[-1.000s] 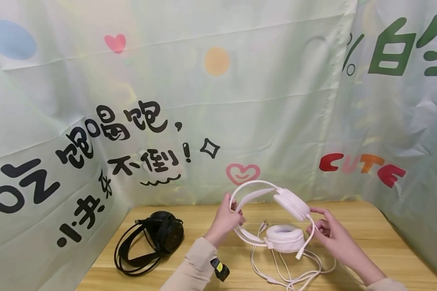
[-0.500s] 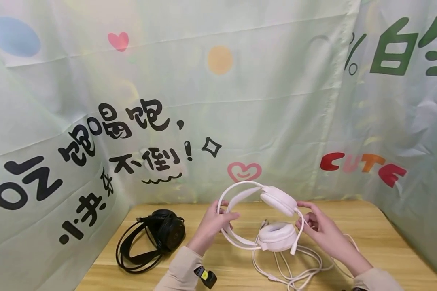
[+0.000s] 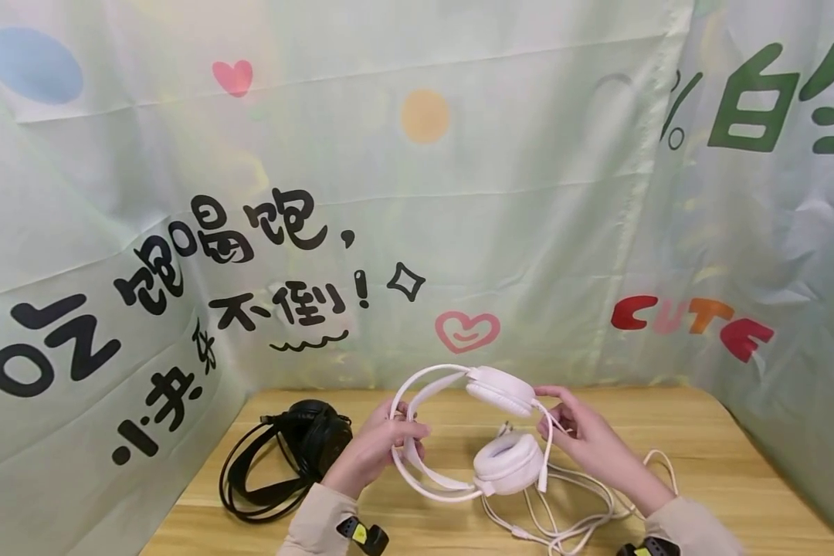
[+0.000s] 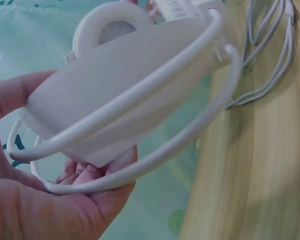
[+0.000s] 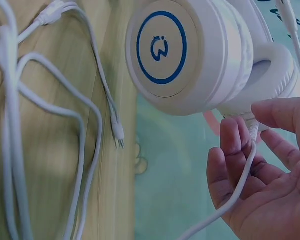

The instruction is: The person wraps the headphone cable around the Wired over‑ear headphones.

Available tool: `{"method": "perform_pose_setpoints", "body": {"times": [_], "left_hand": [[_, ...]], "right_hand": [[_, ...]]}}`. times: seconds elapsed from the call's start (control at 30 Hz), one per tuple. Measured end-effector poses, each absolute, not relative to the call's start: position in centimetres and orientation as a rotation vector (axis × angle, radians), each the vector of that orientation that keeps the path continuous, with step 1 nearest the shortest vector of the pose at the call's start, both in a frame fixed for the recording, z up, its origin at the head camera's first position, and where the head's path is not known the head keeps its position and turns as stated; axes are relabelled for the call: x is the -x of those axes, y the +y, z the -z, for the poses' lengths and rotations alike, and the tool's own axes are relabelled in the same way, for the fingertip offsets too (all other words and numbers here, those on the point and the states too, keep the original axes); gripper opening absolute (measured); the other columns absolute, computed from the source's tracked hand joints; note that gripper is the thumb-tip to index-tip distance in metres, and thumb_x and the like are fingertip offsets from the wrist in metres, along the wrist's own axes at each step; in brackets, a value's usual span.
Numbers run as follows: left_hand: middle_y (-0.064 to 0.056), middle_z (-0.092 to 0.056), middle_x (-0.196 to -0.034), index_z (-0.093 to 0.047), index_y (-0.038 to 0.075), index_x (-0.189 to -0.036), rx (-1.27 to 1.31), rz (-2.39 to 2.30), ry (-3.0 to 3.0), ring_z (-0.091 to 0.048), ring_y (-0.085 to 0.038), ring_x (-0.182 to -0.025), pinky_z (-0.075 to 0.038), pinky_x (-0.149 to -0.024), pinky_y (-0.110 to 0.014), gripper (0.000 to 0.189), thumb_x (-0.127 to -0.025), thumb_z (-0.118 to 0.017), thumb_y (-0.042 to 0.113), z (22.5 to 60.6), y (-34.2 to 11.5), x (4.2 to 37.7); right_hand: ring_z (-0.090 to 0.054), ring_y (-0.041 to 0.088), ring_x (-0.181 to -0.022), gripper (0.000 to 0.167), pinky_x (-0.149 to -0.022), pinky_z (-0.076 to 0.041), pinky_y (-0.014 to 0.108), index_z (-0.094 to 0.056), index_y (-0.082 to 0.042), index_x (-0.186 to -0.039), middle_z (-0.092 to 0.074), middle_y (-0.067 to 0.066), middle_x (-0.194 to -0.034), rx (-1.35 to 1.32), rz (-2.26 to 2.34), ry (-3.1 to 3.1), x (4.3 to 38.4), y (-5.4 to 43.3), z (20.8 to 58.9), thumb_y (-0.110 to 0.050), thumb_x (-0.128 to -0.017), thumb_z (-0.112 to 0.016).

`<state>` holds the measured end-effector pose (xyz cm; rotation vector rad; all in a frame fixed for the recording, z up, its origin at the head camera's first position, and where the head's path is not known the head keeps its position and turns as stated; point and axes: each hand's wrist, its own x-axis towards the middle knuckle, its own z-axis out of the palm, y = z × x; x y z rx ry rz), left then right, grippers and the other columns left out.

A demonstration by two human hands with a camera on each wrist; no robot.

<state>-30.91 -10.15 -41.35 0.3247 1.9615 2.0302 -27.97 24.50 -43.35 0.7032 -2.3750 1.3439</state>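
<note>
A white headset (image 3: 503, 390) with a boom microphone hangs tilted over the table, one ear cup above the other. At its headband, my left hand (image 3: 371, 448) grips the padded strap and thin outer hoops; the left wrist view shows the fingers curled around the strap (image 4: 115, 85). My right hand (image 3: 591, 440) is at the upper ear cup's side. In the right wrist view its thumb (image 5: 277, 111) and fingertips pinch where a white cable (image 5: 240, 185) leaves the cup. An ear cup (image 5: 162, 50) there shows a blue ring and logo.
A black headset (image 3: 327, 444) lies on the wooden table (image 3: 431, 533) at the left, close beside my left hand. Loops of white cable lie on the table under the white headset, with a plug (image 5: 119, 131) at one end. Printed cloth (image 3: 528, 247) walls the table in.
Both hands have carried the white headset left and slightly lower, keeping hold of it. My left hand now overlaps the black headset's edge in the head view. The black headset stays in place.
</note>
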Motion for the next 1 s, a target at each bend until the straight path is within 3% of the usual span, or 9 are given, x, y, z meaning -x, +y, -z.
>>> {"method": "perform_pose_setpoints", "body": {"times": [0.1, 0.27, 0.47, 0.67, 1.0], "left_hand": [[-0.002, -0.056, -0.083, -0.043, 0.005, -0.107, -0.295, -2.063, 1.959, -0.062, -0.016, -0.064, -0.058, -0.063, -0.031, 0.037, -0.085, -0.073, 0.004, 41.6, -10.7, 31.1], [-0.001, -0.052, -0.084, -0.046, 0.004, -0.108, -0.212, -2.101, 2.070, -0.055, -0.013, -0.058, -0.055, -0.057, -0.026, 0.041, -0.088, -0.080, 0.015, 42.0, -11.3, 31.2], [0.004, -0.049, -0.071, -0.058, 0.008, -0.093, -0.071, -2.113, 2.208, -0.048, -0.008, -0.049, -0.050, -0.050, -0.023, 0.027, -0.089, -0.083, 0.020, 42.7, -11.8, 31.6], [0.004, -0.040, -0.066, -0.042, 0.013, -0.088, -0.046, -2.195, 2.158, -0.046, -0.007, -0.046, -0.048, -0.050, -0.021, 0.032, -0.098, -0.071, 0.016, 43.3, -12.4, 31.7], [0.004, -0.038, -0.069, -0.039, 0.013, -0.092, -0.054, -2.280, 2.014, -0.046, -0.006, -0.050, -0.047, -0.052, -0.020, 0.031, -0.103, -0.068, 0.018, 43.8, -13.3, 31.8]], "right_hand": [[-0.057, -0.001, -0.073, 0.046, -0.060, -0.048, 0.023, -0.054, 0.000, -0.143, -0.066, 0.002, -0.086, -0.715, -1.345, -2.386, 28.5, 23.8, 43.1, 0.001, -0.099, -0.070], [-0.054, 0.002, -0.070, 0.046, -0.059, -0.048, 0.024, -0.055, -0.002, -0.143, -0.063, 0.000, -0.084, -0.702, -1.362, -2.424, 29.1, 22.7, 42.5, -0.004, -0.100, -0.071], [-0.057, 0.003, -0.073, 0.044, -0.062, -0.049, 0.024, -0.057, -0.005, -0.141, -0.064, 0.000, -0.087, -0.684, -1.368, -2.473, 29.7, 21.5, 41.8, -0.008, -0.100, -0.073], [-0.059, 0.004, -0.075, 0.042, -0.064, -0.050, 0.024, -0.058, -0.007, -0.141, -0.066, 0.000, -0.089, -0.671, -1.360, -2.509, 29.9, 20.6, 41.3, -0.011, -0.101, -0.072], [-0.059, 0.005, -0.078, 0.043, -0.066, -0.050, 0.024, -0.056, -0.006, -0.143, -0.067, 0.003, -0.093, -0.697, -1.384, -2.541, 30.3, 19.6, 40.5, -0.013, -0.103, -0.070]]}}
